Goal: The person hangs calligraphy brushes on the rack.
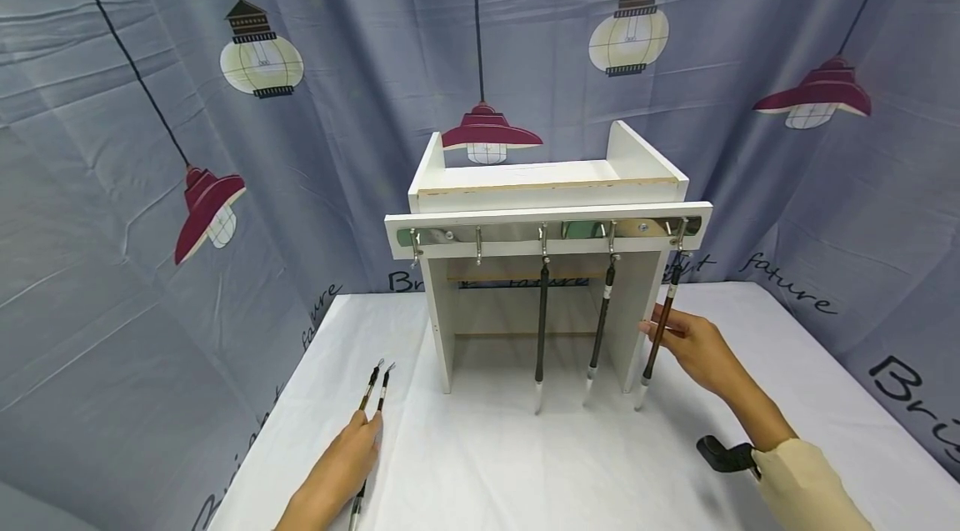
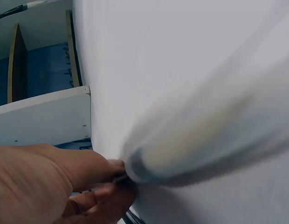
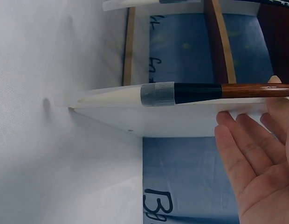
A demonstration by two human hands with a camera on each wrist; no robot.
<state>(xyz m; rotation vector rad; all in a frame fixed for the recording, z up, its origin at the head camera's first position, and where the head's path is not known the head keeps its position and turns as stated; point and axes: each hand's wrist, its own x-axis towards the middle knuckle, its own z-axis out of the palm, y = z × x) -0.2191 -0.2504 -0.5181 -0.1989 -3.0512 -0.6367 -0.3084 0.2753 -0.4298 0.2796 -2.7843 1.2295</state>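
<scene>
My left hand (image 1: 341,460) pinches two dark-handled calligraphy brushes (image 1: 372,388) low over the white cloth, loop ends forward. In the left wrist view a blurred, capped brush tip (image 2: 196,140) sticks out past my fingers (image 2: 114,196). A brown calligraphy brush (image 1: 660,331) hangs tip down from the rightmost hook (image 1: 681,232) of the rack. Beside it is my right hand (image 1: 693,348), fingers loosely extended, a fingertip touching the handle from behind. Its pale bristles sit in a clear cap (image 3: 112,96). Two black brushes (image 1: 542,323) hang from neighbouring hooks.
The white wooden rack (image 1: 551,197) stands at the table's back, with shelves and a hook rail across its front. Two hooks (image 1: 478,246) at the left carry nothing. White cloth (image 1: 480,464) covers the table. A patterned blue-grey curtain (image 1: 360,97) hangs behind.
</scene>
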